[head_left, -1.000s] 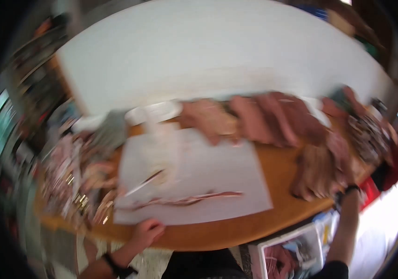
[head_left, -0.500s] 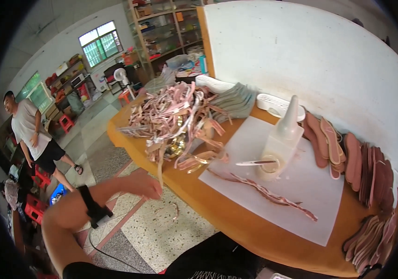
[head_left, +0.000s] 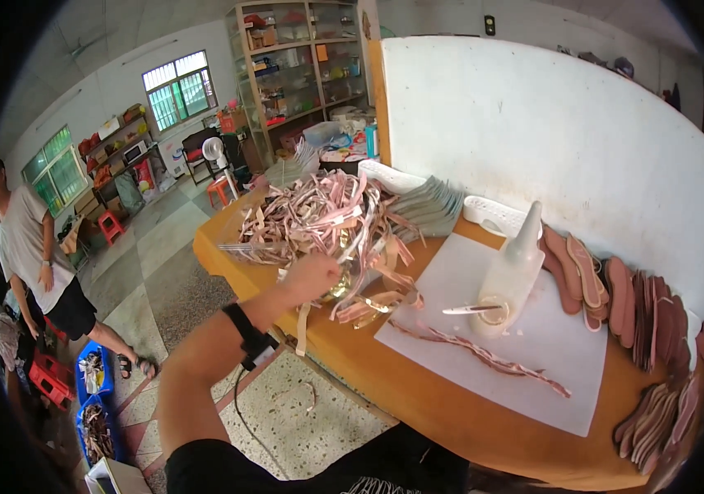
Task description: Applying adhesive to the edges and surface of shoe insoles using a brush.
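My left hand (head_left: 312,278) is at the near edge of a tangled heap of pink, tan and gold strips (head_left: 307,210) on the table. Its fingers are curled, with their tips turned toward the heap, so whatever they grip is hidden. Below the hand, a tan strip (head_left: 303,329) hangs over the table edge. A black band with a small box (head_left: 255,339) wraps my left forearm, and a cable runs from it. My right hand is out of view. On a white sheet (head_left: 442,329) lie several thin pink strips (head_left: 484,352) in a line.
A white spouted bottle (head_left: 517,272) stands on the sheet, a brush (head_left: 471,310) across its side opening. Stacked pink insoles (head_left: 620,300) and grey-green pieces (head_left: 426,210) line the white partition (head_left: 533,115). At left a person (head_left: 35,247) stands near blue baskets (head_left: 93,370).
My left hand has moved from beside the table edge up and right to the heap. The view has shifted, and more of the blue baskets shows at left.
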`<state>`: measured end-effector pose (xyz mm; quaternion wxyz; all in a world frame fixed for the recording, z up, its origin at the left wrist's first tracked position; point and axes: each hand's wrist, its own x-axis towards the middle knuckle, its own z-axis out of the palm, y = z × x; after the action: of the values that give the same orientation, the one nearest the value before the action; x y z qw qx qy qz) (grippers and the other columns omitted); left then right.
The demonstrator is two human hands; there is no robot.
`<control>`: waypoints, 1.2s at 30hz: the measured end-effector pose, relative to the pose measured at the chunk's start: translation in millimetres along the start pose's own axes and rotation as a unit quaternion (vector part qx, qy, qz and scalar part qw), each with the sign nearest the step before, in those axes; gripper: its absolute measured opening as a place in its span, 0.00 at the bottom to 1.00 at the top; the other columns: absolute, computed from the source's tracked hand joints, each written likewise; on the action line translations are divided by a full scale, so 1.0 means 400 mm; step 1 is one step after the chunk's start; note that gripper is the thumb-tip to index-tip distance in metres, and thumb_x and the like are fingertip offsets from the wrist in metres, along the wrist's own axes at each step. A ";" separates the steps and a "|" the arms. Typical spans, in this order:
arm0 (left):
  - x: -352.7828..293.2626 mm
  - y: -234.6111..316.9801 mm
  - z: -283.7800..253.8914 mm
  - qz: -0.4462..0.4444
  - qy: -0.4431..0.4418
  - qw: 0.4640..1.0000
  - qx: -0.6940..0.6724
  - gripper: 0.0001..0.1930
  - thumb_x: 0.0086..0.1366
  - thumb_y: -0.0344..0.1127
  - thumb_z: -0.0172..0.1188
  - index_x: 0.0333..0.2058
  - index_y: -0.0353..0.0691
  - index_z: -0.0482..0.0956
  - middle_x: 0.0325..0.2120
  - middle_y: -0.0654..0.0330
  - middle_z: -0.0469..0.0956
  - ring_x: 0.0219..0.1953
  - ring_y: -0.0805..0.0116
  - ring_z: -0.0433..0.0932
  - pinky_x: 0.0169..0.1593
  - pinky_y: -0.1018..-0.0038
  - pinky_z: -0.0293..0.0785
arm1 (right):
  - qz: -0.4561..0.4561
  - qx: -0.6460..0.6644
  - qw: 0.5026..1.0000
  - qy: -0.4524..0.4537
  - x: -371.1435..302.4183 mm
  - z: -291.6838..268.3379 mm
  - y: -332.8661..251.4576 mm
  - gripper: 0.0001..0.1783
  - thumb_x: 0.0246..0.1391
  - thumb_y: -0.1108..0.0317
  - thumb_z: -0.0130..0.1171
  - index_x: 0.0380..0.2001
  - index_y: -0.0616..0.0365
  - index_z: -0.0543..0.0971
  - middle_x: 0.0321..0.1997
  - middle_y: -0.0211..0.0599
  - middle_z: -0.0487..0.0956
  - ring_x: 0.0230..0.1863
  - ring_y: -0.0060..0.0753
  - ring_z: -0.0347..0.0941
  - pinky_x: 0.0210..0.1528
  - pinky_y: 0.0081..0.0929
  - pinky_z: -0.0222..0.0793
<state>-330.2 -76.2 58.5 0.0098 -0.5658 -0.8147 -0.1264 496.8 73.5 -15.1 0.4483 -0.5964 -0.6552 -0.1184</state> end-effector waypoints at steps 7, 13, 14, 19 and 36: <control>0.079 -0.059 -0.001 -0.008 0.371 0.927 -0.050 0.09 0.52 0.33 0.57 0.33 0.39 0.73 0.28 0.52 0.72 0.30 0.53 0.73 0.35 0.63 0.69 | 0.323 0.260 0.907 -0.072 -0.239 0.071 -0.281 0.18 0.48 0.70 0.57 0.43 0.66 0.72 0.41 0.42 0.74 0.36 0.35 0.71 0.36 0.29 0.70; 0.151 -0.040 0.080 -0.016 0.232 0.971 0.051 0.20 0.55 0.44 0.54 0.40 0.35 0.70 0.36 0.51 0.72 0.39 0.55 0.70 0.43 0.61 0.67 | 0.283 0.432 0.829 -0.211 -0.228 0.264 -0.575 0.11 0.50 0.68 0.55 0.36 0.63 0.76 0.32 0.36 0.75 0.35 0.30 0.71 0.34 0.26 0.69; 0.143 -0.028 0.098 -0.009 0.250 0.967 0.052 0.20 0.54 0.44 0.54 0.40 0.35 0.70 0.36 0.51 0.72 0.39 0.55 0.70 0.44 0.62 0.66 | 0.233 0.461 0.800 -0.305 -0.213 0.328 -0.631 0.11 0.50 0.69 0.55 0.36 0.63 0.76 0.32 0.36 0.75 0.35 0.29 0.71 0.34 0.25 0.69; 0.121 -0.063 0.078 0.025 0.287 0.956 -0.052 0.18 0.53 0.41 0.55 0.41 0.40 0.70 0.36 0.53 0.71 0.41 0.53 0.69 0.45 0.63 0.66 | 0.229 0.481 0.690 -0.490 -0.237 0.395 -0.903 0.13 0.53 0.70 0.52 0.39 0.67 0.73 0.34 0.36 0.74 0.34 0.27 0.71 0.33 0.21 0.70; 0.121 -0.606 -0.088 -0.293 -0.027 0.956 0.022 0.17 0.53 0.43 0.55 0.29 0.32 0.78 0.35 0.46 0.76 0.40 0.51 0.75 0.43 0.63 0.70 | 0.292 0.472 0.586 -0.590 -0.288 0.447 -1.006 0.15 0.55 0.71 0.49 0.46 0.66 0.68 0.35 0.38 0.75 0.34 0.29 0.73 0.36 0.20 0.72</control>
<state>-576.3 -119.0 53.0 -0.0372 -0.3054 -0.9472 -0.0908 46.7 14.3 -48.3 0.1921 -0.3994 -0.5301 0.7229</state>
